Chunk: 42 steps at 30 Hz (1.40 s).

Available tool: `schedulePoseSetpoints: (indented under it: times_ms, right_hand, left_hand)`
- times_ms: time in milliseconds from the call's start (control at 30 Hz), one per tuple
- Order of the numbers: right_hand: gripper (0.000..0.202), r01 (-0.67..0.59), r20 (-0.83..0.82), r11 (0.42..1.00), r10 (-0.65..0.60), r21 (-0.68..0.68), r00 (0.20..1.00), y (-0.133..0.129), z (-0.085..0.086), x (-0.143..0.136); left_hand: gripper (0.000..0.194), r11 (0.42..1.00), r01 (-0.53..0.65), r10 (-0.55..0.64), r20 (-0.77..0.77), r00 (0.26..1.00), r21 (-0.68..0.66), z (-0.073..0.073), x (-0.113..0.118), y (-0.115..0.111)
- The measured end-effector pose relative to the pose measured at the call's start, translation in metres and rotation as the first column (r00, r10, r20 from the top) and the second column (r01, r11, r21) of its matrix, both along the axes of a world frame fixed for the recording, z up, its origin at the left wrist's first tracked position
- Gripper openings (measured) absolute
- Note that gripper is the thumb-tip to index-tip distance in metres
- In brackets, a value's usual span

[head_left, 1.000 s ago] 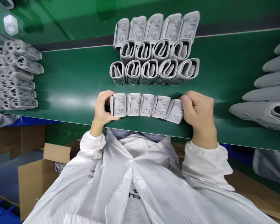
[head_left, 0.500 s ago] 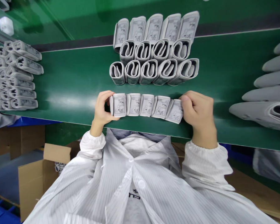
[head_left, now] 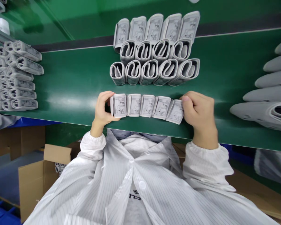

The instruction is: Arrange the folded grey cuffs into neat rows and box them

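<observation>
A row of several rolled grey blood pressure cuffs (head_left: 147,106), printed with small figures, lies side by side between my hands near the bench's front edge. My left hand (head_left: 103,107) is closed around the left end cuff (head_left: 119,105), thumb below and fingers above. At the other end, my right hand (head_left: 199,109) is curled with its thumb and finger pressed on the rightmost cuff (head_left: 175,112); its lower fingers are folded out of sight. Just beyond lie stacked rolled cuffs (head_left: 149,72), their coiled ends facing me, with a tilted row (head_left: 155,28) behind, printed sides showing.
More rolled cuffs (head_left: 23,84) are stacked on the left of the green bench (head_left: 72,87). Larger grey cuffs (head_left: 262,114) lie at the right. Beyond the bench runs another green surface (head_left: 84,18). An open cardboard box (head_left: 31,184) stands below left.
My hands and the row of cuffs hold still. On the far green surface, the white object at upper left and a pale thing at the top edge have shifted left.
</observation>
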State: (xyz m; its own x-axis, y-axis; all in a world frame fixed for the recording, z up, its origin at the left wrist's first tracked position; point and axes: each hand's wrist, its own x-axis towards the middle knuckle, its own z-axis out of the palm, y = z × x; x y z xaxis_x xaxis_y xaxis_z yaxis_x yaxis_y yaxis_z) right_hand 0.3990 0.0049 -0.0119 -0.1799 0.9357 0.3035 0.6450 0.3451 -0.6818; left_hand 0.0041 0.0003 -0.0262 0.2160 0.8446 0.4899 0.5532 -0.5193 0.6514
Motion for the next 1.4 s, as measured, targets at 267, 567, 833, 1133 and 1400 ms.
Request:
schedulePoseSetpoints:
  times_ms: [267,567,833,1133,1400]
  right_hand:
    - [0.035,-0.008,-0.002,1.000,0.008,0.004,1.000,0.000,0.001,-0.001]
    - [0.036,0.007,0.013,0.999,-0.006,-0.032,1.000,0.000,0.001,0.000]
    - [0.036,-0.016,0.003,1.000,0.015,0.021,1.000,0.000,0.001,-0.001]
    - [0.036,-0.019,0.004,1.000,0.019,0.023,1.000,0.000,0.002,-0.001]
    - [0.036,-0.028,-0.020,0.998,0.029,0.052,0.999,0.000,0.001,-0.001]
  left_hand:
    - [0.076,0.998,0.023,-0.026,0.061,0.998,0.062,0.006,0.004,0.001]
    - [0.087,1.000,-0.003,0.004,0.016,1.000,-0.020,-0.003,-0.002,-0.001]
    - [0.086,1.000,-0.006,0.006,0.018,1.000,-0.021,-0.001,0.000,-0.001]
    - [0.088,1.000,0.010,-0.009,0.022,1.000,-0.022,-0.002,-0.002,-0.001]
    - [0.082,0.999,0.033,-0.034,0.067,0.997,0.014,0.002,0.001,0.000]
